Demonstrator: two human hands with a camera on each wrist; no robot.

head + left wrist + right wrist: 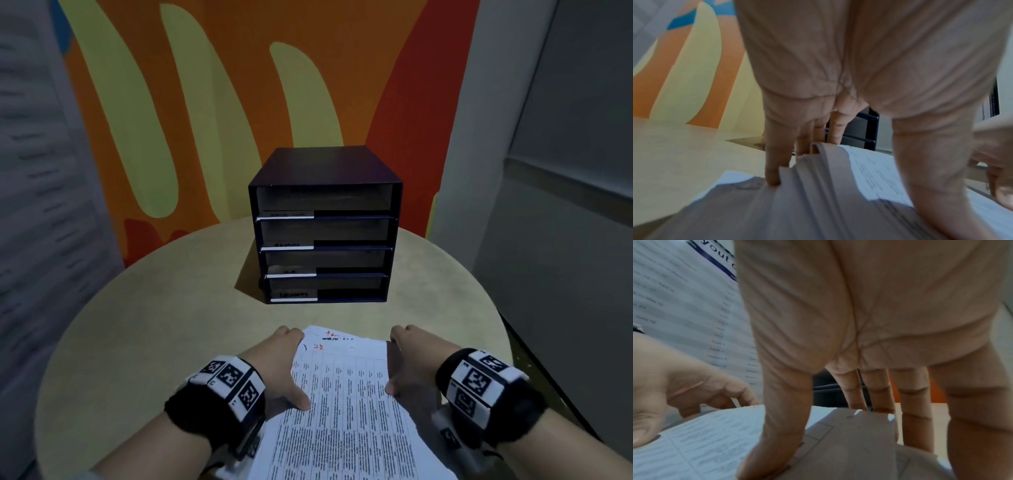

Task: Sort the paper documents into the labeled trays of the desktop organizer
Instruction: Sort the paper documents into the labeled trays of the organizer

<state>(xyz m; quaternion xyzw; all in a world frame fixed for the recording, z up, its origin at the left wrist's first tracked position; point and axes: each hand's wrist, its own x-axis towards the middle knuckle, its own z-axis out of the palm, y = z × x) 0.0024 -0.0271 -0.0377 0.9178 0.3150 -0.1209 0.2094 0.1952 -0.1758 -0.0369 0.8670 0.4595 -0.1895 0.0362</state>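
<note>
A thick stack of printed paper documents [346, 411] lies on the round table near its front edge. The top sheet carries a table of text and red handwriting. My left hand [294, 368] flanks the stack's left edge: straight fingers [777, 154] press down against the side and the thumb [931, 178] rests on top. My right hand [399, 363] mirrors it on the right edge, fingers [914, 410] straight along the side and thumb [785, 418] on the top sheet. The dark desktop organizer [325, 240] stands behind, with several stacked trays and white labels too blurred to read.
The beige round table [154, 325] has bare surface left and right of the organizer and between it and the stack. Behind it is an orange and yellow painted wall. A grey wall is on the right, and a printed poster [684, 305] hangs on the left.
</note>
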